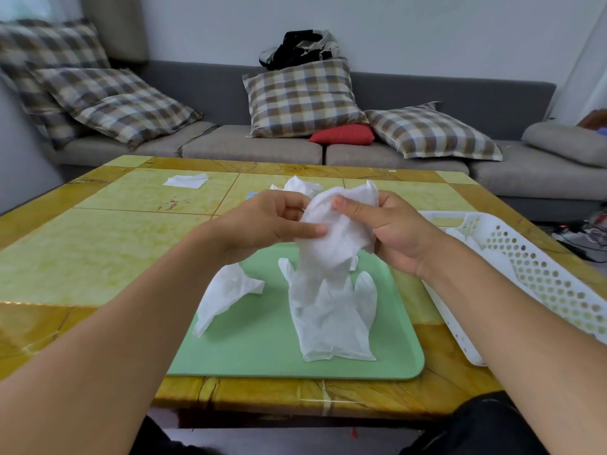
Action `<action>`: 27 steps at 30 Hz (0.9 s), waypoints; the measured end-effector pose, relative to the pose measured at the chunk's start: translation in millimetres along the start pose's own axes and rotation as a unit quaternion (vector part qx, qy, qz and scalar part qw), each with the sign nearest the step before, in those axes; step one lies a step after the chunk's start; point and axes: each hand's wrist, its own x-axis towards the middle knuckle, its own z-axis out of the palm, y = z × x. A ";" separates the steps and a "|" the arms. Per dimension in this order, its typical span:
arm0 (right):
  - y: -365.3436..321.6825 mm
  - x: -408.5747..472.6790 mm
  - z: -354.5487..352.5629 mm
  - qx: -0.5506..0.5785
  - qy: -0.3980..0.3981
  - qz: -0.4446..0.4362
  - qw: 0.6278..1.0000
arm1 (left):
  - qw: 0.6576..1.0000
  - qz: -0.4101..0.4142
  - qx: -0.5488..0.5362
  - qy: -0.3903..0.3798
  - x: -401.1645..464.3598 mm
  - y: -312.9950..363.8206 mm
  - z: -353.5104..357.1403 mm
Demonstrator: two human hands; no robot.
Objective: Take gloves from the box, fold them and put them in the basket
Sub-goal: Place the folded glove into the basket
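You are mid-fold: both hands, left hand (pixel 272 221) and right hand (pixel 391 231), pinch a white glove (pixel 335 231) held above the green tray (pixel 262 343). Next, I judge, flatten it and carry it right to the white basket (pixel 538 277).

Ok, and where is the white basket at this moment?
In the head view the white basket lies on the table's right side, just right of the green tray, beside the right forearm.
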 end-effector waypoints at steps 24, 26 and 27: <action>-23.6 -13.9 14.3 0.218 -0.073 -0.005 0.973 | 0.980 0.144 0.081 0.109 -1.1 16.0 19.1; -20.1 -14.6 14.9 0.158 -0.033 -0.027 0.986 | 0.980 0.136 0.027 0.142 -0.4 13.4 24.0; -17.9 -13.9 14.2 0.098 -0.004 -0.042 0.994 | 0.981 0.122 -0.002 0.148 -0.1 12.8 24.9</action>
